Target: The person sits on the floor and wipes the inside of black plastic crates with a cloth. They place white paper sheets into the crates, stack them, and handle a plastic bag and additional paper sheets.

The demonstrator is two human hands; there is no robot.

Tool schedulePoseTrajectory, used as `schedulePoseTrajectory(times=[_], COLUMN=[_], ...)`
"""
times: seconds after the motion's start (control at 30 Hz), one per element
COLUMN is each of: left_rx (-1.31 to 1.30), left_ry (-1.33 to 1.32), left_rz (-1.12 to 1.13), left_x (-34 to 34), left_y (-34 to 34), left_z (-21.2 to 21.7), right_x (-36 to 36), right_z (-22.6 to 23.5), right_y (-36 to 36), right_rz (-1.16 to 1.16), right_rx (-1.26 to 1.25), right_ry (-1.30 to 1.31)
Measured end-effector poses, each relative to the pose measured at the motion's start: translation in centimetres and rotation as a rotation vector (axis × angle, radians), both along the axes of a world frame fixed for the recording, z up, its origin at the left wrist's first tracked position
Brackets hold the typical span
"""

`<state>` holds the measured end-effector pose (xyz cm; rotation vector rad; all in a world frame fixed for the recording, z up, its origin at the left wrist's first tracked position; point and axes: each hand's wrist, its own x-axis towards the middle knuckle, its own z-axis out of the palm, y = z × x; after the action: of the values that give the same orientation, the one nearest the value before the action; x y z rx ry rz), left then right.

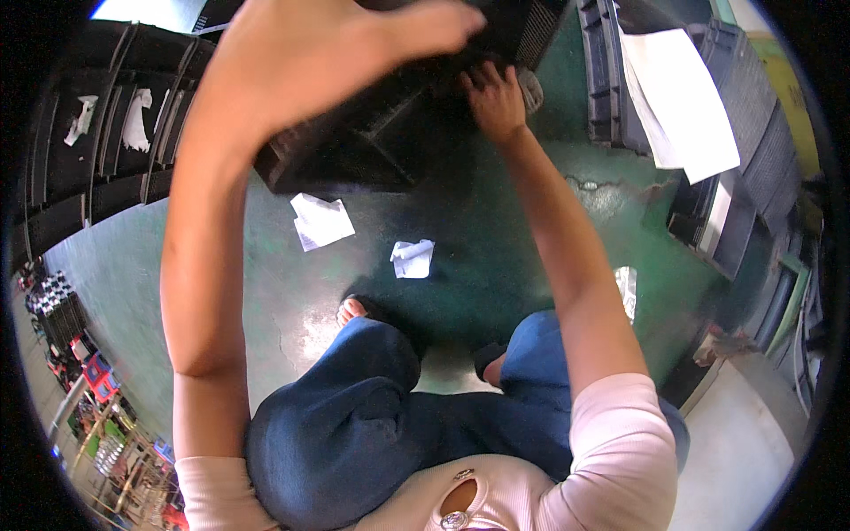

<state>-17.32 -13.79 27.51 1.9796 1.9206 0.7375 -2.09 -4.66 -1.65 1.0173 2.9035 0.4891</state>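
Close in front of me, my left hand is raised and blurred. One digit stretches to the right over a dark crate, while the other fingers run past the upper edge, so its grip cannot be made out. My right hand reaches farther down with fingers spread, resting on or just at the dark side of the black plastic crate. Beside its fingers shows a small greyish crumpled thing, partly hidden by the hand. Much of the crate lies behind my left hand and arm.
On the green floor lie two crumpled white papers, one near the crate and one before my feet. More black crates stand left; at right, a grey crate carries white sheets. A silvery scrap lies right.
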Motion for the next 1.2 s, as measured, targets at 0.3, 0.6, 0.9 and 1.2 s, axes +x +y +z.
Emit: schedulePoseTrajectory(times=[0.3,0.6,0.9,1.2], left_rx=[-0.119,-0.193,0.039,-0.105], left_ry=[-0.107,-0.26,0.029,-0.133], left_rz=[0.107,0.117,0.173,0.05], left_x=[1.2,-1.6,-0.3,0.2], left_y=[2.0,2.6,1.8,2.8], left_z=[0.6,0.0,-2.0,0.6], right_x=[-7.1,-12.5,-8.1,-5.5], right_z=[16.3,17.3,10.2,7.1], right_y=[1.7,-6.3,-8.0,-8.6], right_rz=[0.163,-0.061,0.062,-0.37], right_rx=[-2.077,-1.387,-0.921,-1.129], right_ry=[2.544,2.095,1.245,0.86])
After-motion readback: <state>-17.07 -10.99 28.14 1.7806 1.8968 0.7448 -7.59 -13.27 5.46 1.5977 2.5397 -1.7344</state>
